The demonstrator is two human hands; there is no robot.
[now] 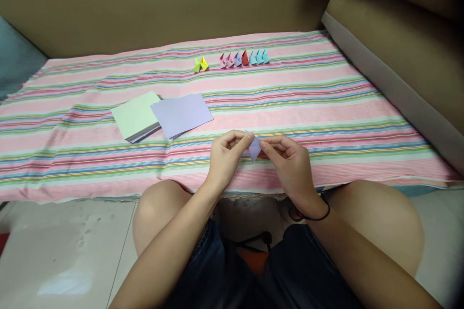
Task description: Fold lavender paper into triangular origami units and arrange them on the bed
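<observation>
A small folded piece of purple paper (pixel 254 149) is held up over the near part of the striped cloth (pixel 290 120). My left hand (pixel 226 154) pinches its upper left side between thumb and fingers. From the other side, my right hand (pixel 292 164) grips its right edge, thumb on top. The paper's lower end tapers to a point; its back is hidden from me. Left of my hands lie a few purple sheets (pixel 183 113), partly over a stack of pale green paper (pixel 139 115).
Towards the back stand two yellow-green folded paper pieces (pixel 200 64) and a row of several pink, purple, red and blue folded paper pieces (pixel 244 58). A brown cushion (pixel 398 53) borders the cloth on the right, a brown backrest (pixel 181 5) behind.
</observation>
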